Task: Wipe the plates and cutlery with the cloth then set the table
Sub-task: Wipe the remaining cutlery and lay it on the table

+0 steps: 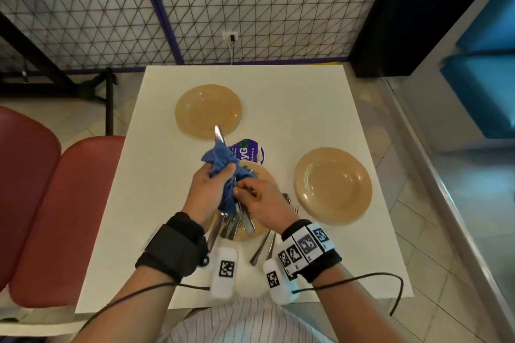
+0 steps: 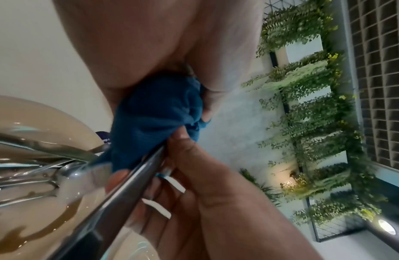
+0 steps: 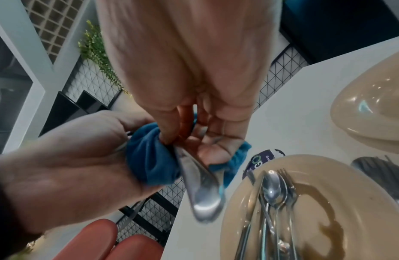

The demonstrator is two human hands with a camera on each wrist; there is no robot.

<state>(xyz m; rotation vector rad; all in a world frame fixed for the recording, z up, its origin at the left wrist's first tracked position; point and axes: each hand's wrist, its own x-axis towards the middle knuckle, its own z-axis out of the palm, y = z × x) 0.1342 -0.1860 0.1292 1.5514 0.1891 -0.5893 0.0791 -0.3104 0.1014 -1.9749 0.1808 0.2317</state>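
Left grip [image 1: 207,189] clutches a bunched blue cloth [image 1: 223,164] around a silver table knife [image 1: 219,133]; right grip [image 1: 257,198] pinches its handle above the white table [image 1: 278,92].

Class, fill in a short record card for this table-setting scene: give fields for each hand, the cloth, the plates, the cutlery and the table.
Left hand: grips the blue cloth, bunched round a knife.
Right hand: pinches the knife's handle end, just below the cloth.
Knife: blade tip sticks out above the cloth.
Plates: two bare tan plates, one far left, one right; a third near plate holds cutlery.
Cutlery on near plate: spoon, forks, more pieces.
Loose cutlery: on the table beside the near plate.
Table: white, square.
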